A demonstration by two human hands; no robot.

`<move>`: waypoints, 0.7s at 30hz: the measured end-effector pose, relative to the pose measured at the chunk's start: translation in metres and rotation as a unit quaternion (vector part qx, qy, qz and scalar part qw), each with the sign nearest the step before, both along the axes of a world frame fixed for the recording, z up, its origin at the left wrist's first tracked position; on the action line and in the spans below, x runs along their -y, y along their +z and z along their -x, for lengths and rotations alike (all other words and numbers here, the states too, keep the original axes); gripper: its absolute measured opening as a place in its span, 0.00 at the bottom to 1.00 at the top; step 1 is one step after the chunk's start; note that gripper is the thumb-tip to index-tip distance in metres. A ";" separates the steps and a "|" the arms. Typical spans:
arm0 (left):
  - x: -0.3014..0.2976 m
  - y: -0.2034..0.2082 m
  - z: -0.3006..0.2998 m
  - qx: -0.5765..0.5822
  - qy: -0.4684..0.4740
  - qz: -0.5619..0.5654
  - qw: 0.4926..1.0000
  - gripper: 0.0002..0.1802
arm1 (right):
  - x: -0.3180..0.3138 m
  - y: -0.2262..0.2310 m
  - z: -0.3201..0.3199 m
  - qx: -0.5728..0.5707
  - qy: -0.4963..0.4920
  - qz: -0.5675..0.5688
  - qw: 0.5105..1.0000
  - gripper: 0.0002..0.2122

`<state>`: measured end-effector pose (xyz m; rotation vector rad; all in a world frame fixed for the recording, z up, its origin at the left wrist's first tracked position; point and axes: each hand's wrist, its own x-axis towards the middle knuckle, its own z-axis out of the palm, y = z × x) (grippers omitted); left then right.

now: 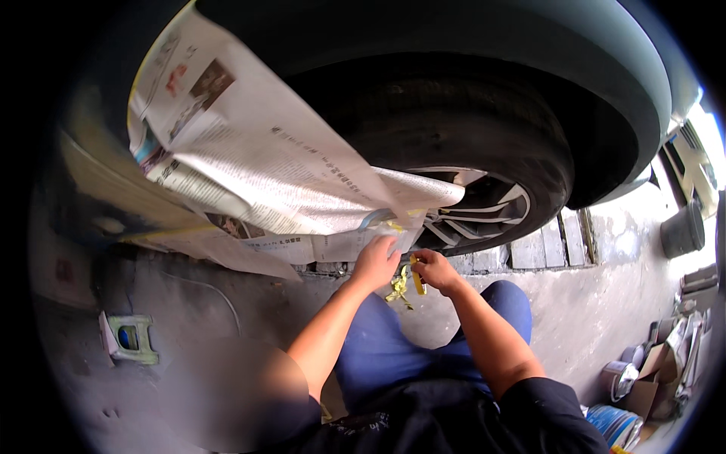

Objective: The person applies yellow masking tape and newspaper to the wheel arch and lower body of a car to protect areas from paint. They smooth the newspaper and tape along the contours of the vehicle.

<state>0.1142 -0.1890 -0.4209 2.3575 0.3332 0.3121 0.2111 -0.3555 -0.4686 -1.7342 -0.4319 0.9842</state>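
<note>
Sheets of newspaper [249, 174] hang over the car's side and partly across the wheel [491, 204], with yellow tape along some edges. At the paper's lower corner is my left hand [376, 262], its fingers drawn together against the sheet; their tips are partly hidden. Just right of it, below the tyre, my right hand [437, 271] is closed on a slim yellow tool [418, 281] with a dark end, which looks like a utility knife. Crumpled yellow tape [400, 287] shows between my hands, in front of my knees.
Above the tyre curves the car's dark fender [484, 30]. A small pale green stool [134, 339] stands on the floor at left. At right are a dark bucket [682, 229], an opened paint can [620, 378], a blue drum [614, 425] and cardboard [644, 390]. A thin hose [219, 291] lies at left.
</note>
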 end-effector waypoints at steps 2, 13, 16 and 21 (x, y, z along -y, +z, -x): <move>-0.006 -0.015 -0.018 0.032 0.039 -0.007 0.999 0.19 | -0.006 0.010 0.003 0.031 -0.004 -0.015 0.999 0.17; 0.011 -0.010 -0.043 0.022 0.113 0.105 0.988 0.28 | 0.031 0.002 -0.004 -0.029 -0.021 0.001 0.999 0.15; 0.015 0.019 -0.020 -0.047 0.004 0.124 0.991 0.18 | 0.040 0.020 -0.010 -0.034 -0.005 0.003 0.999 0.15; 0.014 0.101 0.048 0.395 0.065 -0.001 0.917 0.15 | 0.038 0.054 -0.003 0.013 0.042 -0.003 0.999 0.17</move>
